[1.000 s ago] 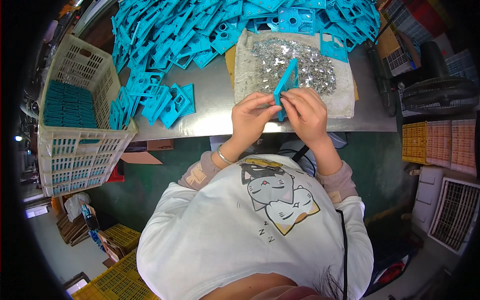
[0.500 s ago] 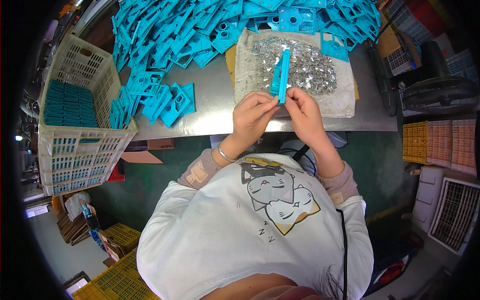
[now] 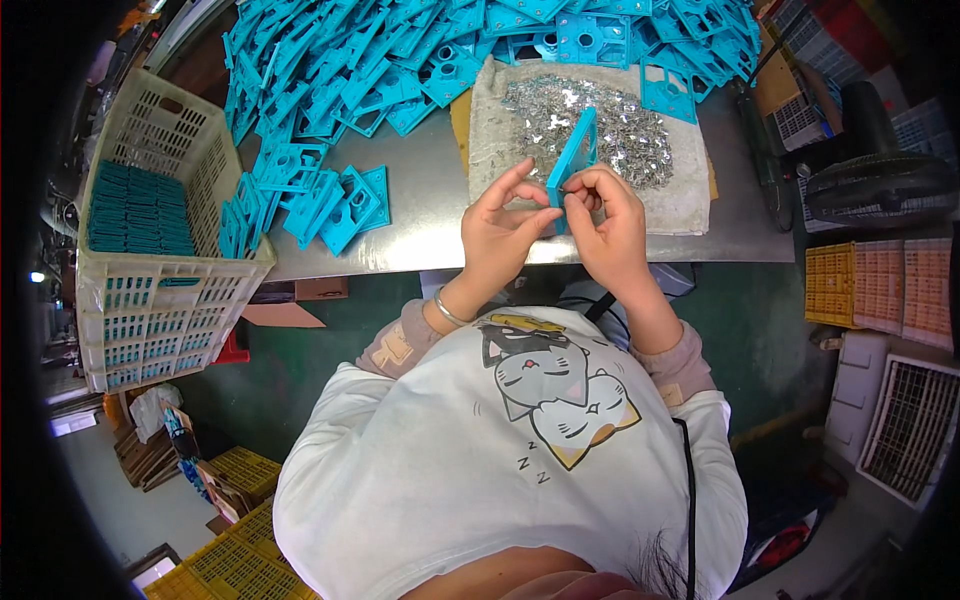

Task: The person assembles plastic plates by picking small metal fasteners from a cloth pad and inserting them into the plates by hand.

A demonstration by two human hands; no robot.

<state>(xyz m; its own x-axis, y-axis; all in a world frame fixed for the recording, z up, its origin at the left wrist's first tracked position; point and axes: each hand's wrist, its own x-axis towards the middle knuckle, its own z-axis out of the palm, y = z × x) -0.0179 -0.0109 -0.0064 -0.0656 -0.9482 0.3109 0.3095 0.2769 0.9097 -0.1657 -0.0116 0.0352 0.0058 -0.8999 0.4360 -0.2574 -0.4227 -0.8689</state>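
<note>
A turquoise plastic frame plate (image 3: 574, 157) stands tilted on edge above the near part of a pale cloth, its upper end leaning right. My right hand (image 3: 612, 230) grips its lower right side, thumb and curled fingers close together; whether a small clip is also between them is hidden. On the other side, my left hand (image 3: 500, 222) is loosely spread, index finger raised and thumb tip against the plate's lower edge. Beyond both hands, a heap of small shiny metal clips (image 3: 625, 135) covers the cloth (image 3: 490, 130).
Turquoise plates (image 3: 330, 70) are piled across the back of the metal table (image 3: 430, 235), with several loose ones (image 3: 350, 205) at left. A white crate (image 3: 170, 265) holds stacked plates. At right are a dark fan (image 3: 880, 185) and a yellow crate (image 3: 830, 285).
The plate has turned and its top now leans right, showing its opening. My left fingers have loosened from a pinch and spread; my right fingers have curled against the plate.
</note>
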